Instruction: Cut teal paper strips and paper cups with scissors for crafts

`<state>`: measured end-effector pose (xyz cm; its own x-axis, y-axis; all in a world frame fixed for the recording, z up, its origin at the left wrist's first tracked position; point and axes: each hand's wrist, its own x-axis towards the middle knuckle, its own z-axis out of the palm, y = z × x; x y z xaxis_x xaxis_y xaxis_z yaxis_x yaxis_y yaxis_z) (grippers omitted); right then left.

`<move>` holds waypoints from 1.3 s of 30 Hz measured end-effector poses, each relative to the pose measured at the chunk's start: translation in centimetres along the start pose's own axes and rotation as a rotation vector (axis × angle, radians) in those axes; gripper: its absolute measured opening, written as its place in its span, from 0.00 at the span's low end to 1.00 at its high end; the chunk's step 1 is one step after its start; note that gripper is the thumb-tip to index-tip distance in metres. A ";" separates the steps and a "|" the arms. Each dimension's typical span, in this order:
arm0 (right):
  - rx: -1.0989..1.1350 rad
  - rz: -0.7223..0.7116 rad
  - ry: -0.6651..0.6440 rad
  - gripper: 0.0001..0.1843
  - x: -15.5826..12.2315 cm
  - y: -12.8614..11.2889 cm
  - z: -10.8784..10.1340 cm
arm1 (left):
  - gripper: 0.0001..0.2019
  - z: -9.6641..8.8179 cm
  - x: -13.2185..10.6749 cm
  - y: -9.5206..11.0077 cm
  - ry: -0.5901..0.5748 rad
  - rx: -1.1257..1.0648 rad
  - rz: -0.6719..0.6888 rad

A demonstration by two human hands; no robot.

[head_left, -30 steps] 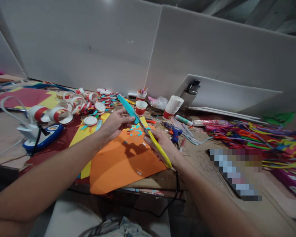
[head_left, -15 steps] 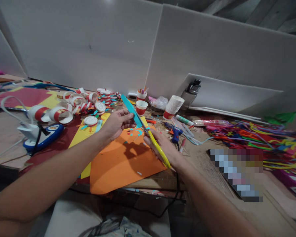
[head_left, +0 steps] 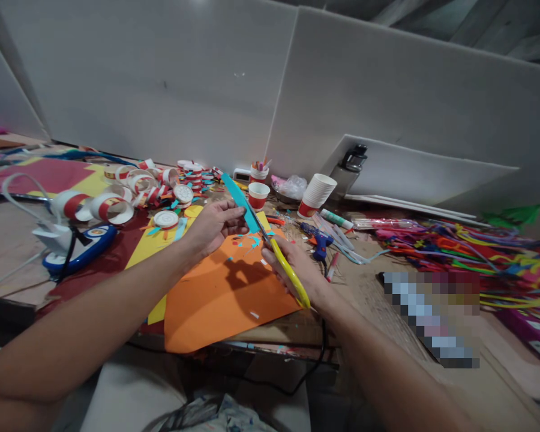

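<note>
My left hand (head_left: 213, 225) pinches a long teal paper strip (head_left: 236, 195) that slants up and away from me. My right hand (head_left: 292, 270) is wrapped round yellow-handled scissors (head_left: 289, 271), whose blades meet the lower end of the strip. Both hands hover over an orange paper sheet (head_left: 220, 297) dotted with small teal and red snippets. A yellow sheet (head_left: 150, 249) lies under it to the left.
Cut red-and-white paper cup rings (head_left: 112, 207) crowd the left. Paper cups (head_left: 315, 193), a blue glue gun (head_left: 318, 242), markers and a glue stick (head_left: 336, 218) lie beyond my hands. Coloured pipe cleaners (head_left: 468, 252) heap at right. A white charger and blue device (head_left: 78, 249) sit at left.
Both hands have shifted slightly right and away, and the teal strip has moved along the scissor blades. Little else has changed.
</note>
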<state>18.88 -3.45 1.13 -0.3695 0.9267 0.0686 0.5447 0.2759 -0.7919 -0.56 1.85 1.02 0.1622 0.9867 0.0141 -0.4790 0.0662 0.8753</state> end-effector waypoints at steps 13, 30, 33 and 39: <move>-0.004 0.003 0.026 0.13 0.0 0.0 0.0 | 0.10 -0.7 0.1 0.3 -0.023 0.089 -0.006; -0.067 -0.049 -0.002 0.13 -0.5 -0.4 0.1 | 0.14 -0.8 0.5 -0.1 -0.003 0.052 0.053; -0.072 -0.063 -0.002 0.13 -0.5 -0.1 0.2 | 0.15 -0.8 0.5 -0.2 -0.013 0.053 0.072; -0.065 -0.035 -0.008 0.14 -0.4 -0.2 0.3 | 0.16 -0.8 0.5 -0.1 -0.013 0.039 0.060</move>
<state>18.73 -3.95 1.08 -0.3952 0.9141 0.0905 0.5787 0.3243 -0.7483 -1.11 2.45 0.61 0.1453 0.9867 0.0731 -0.4546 0.0009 0.8907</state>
